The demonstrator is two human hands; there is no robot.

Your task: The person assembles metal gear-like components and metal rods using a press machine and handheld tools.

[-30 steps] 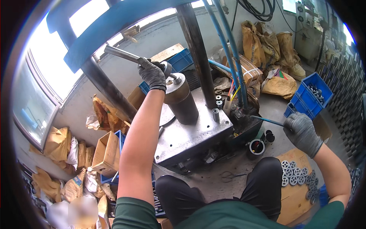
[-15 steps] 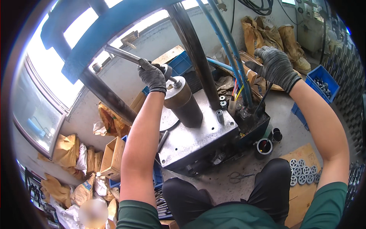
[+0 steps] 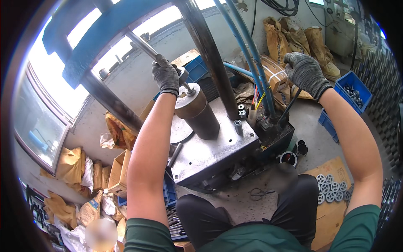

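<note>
My left hand (image 3: 166, 75), in a grey knit glove, is closed around a metal shaft with a round grey wheel-like part (image 3: 183, 74). That shaft's lower end meets the top of a dark steel cylinder (image 3: 199, 113) standing on the press table (image 3: 214, 155). From the blue press frame (image 3: 96, 40) a bright steel rod (image 3: 142, 45) slants down to my left hand. On the right, my gloved right hand (image 3: 307, 75) is closed at the top of a black lever (image 3: 290, 108); it covers the lever's end.
Small metal sleeves (image 3: 238, 127) stand at the table's right corner, beside blue pipes (image 3: 256, 63). Spoked grey wheels (image 3: 330, 187) lie on cardboard at right. A blue crate (image 3: 354, 93) holds metal parts. Scissors (image 3: 261, 193) lie on the floor; paper bags line the left wall.
My right hand's fingers have closed at the lever; before, its thumb was spread away. My left hand keeps its hold. The view has shifted slightly.
</note>
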